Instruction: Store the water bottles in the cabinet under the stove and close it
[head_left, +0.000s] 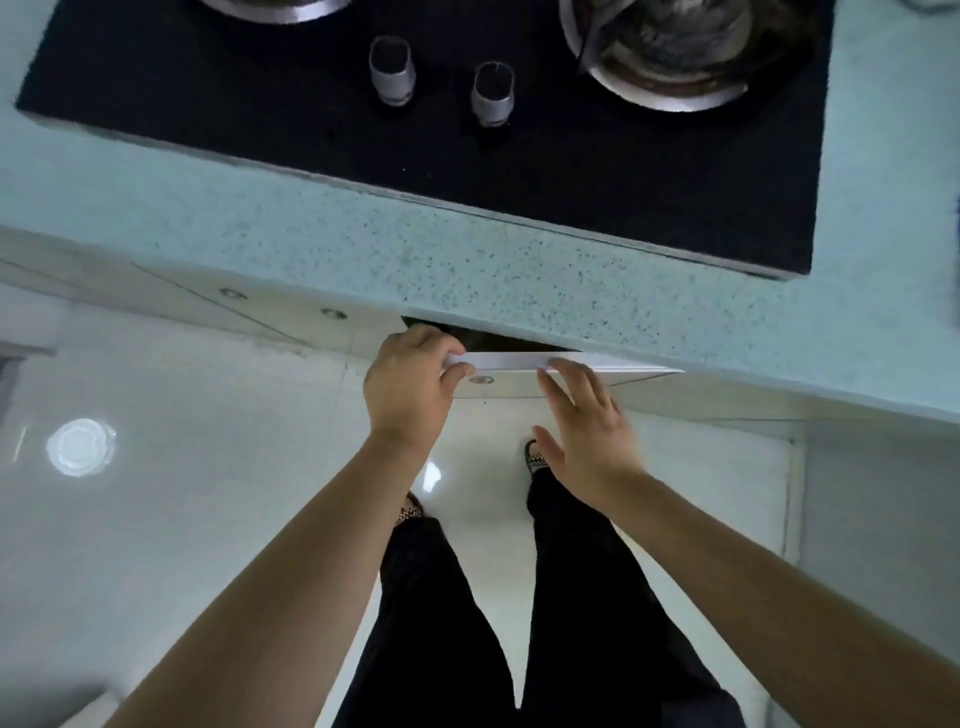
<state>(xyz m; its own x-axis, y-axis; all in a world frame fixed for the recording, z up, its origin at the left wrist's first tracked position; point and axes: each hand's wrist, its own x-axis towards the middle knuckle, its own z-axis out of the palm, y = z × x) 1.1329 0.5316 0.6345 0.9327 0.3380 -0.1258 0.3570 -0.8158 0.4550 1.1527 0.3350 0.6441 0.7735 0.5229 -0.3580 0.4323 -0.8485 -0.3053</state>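
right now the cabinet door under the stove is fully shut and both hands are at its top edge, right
Not quite. In the head view the cabinet door is ajar, not fully shut: a dark gap shows between it and the countertop. The rest holds: the left hand grips the door's top edge and the right hand rests open at it.
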